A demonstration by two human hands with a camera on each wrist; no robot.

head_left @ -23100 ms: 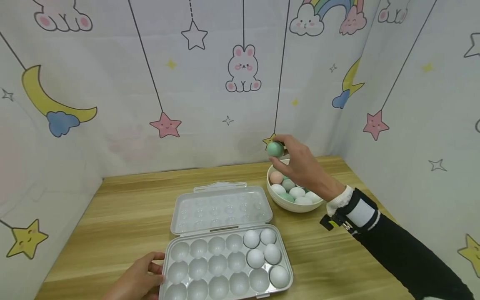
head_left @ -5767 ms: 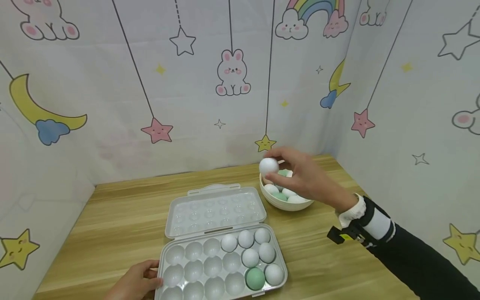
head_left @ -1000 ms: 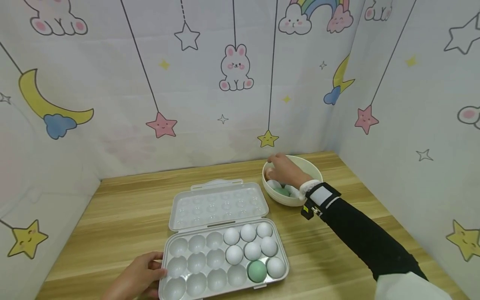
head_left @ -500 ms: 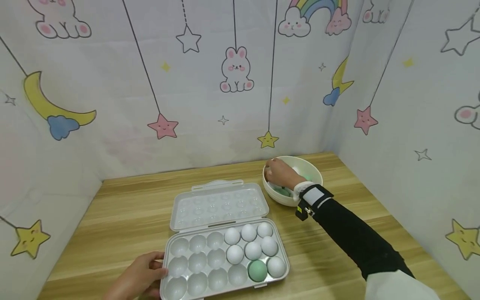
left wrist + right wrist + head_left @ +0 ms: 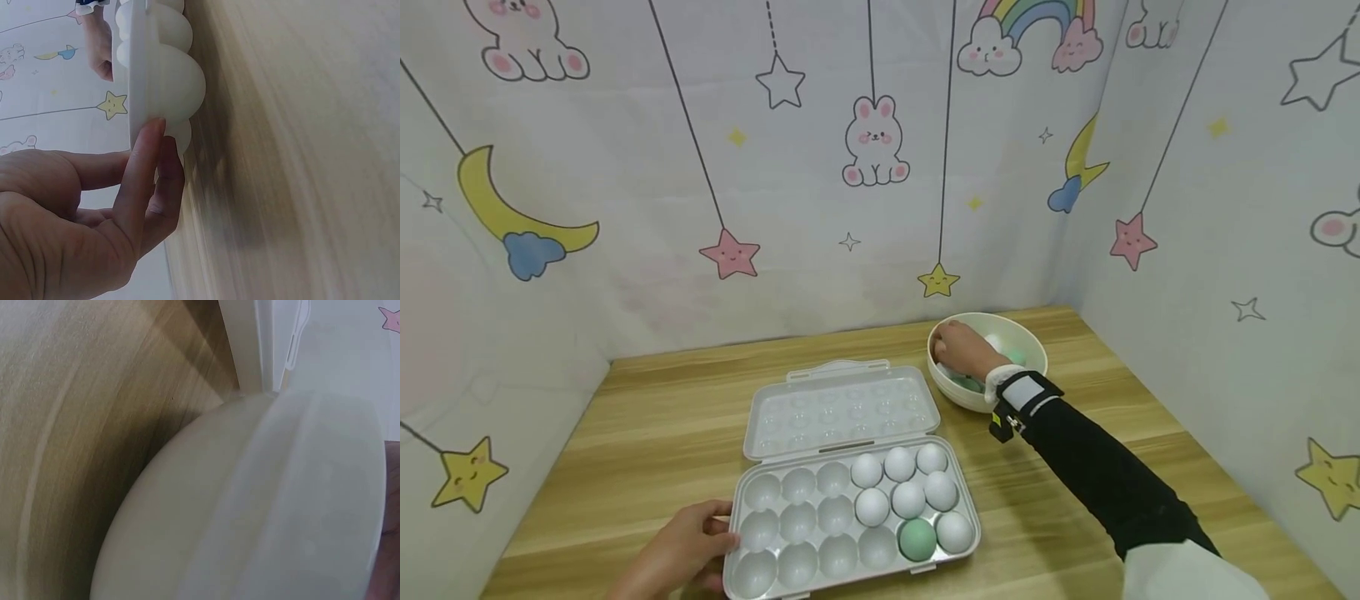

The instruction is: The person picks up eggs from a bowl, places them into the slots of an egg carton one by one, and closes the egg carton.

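A pale plastic egg carton (image 5: 741, 500) lies on the table with its lid (image 5: 842, 412) folded back. Several white eggs (image 5: 908, 500) and one green egg (image 5: 917, 540) sit in cups toward its right side; the left cups hold nothing. My left hand (image 5: 681, 546) grips the carton's left rim, thumb and fingers at the edge in the left wrist view. My right hand (image 5: 967, 350) reaches down into the cream bowl (image 5: 1026, 333), among white and green eggs (image 5: 1015, 356). Its fingertips are hidden, so a grip on any egg cannot be made out.
The wood-grain table (image 5: 670, 433) ends against a pale printed cloth (image 5: 820, 292) at the back, with another such cloth on the right. The bowl stands near the back right, beyond the lid's right corner. A black wrist strap (image 5: 1030, 392) hangs close to the bowl's front.
Over the last second my right hand has sunk lower into the bowl. Compared with much earlier, the carton has gained the green egg and several white ones. My left hand keeps its place.
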